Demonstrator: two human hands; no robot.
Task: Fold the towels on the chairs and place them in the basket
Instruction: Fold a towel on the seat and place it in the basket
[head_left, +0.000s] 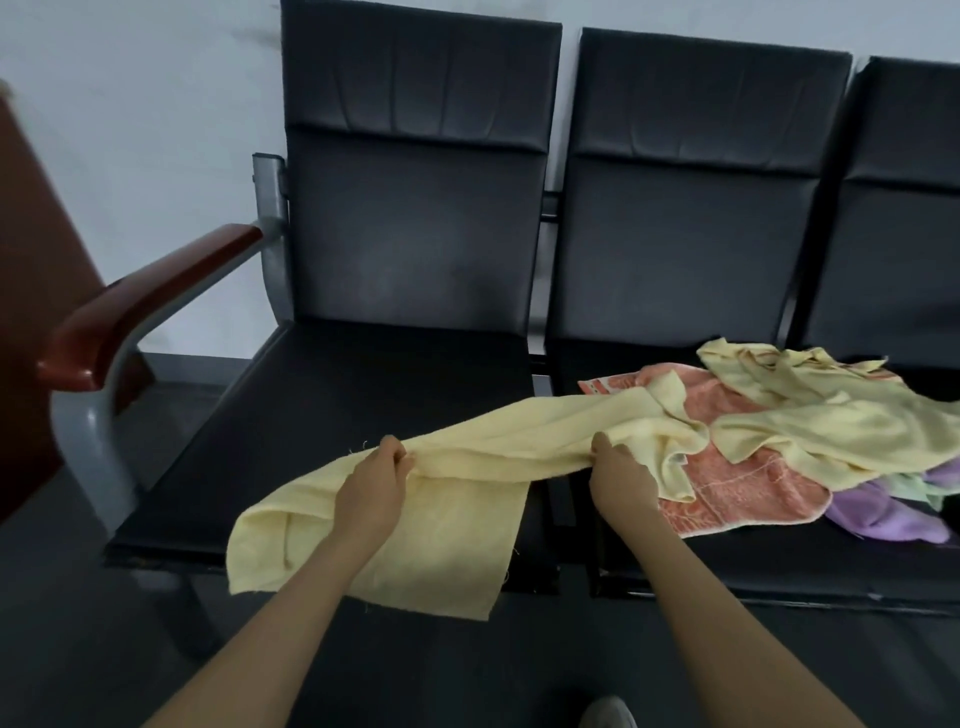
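Pinched along one long edge by both hands: a pale yellow towel (467, 519). Left hand (371, 486) curled over that edge above the left chair seat (311, 405); right hand (621, 475) gripping the same edge beside the gap between seats. Near part draped over the front edge of the left seat and hanging toward the floor. Far end bunched on the middle chair seat (779, 561), lying over the pile there. No basket in view.

Likely trouble from here:
- Pulling leftward could drag the orange towel (737, 488) along, given the bunched end resting on it.
- Could tip the pile over the middle seat's front edge, already overhung by the purple towel (878, 514).
- Hanging part could brush the floor if lowered.
- Crooked fold probable unless drawn taut first.

Counted:
- Chairs, three, the third chair (904, 208) cut by the frame.
- Yellow towels, two for certain with the second yellow towel (810, 415), perhaps a third; too tangled to tell.
- Orange, one; purple, one.
- Pale green towel (919, 486), one, mostly hidden.
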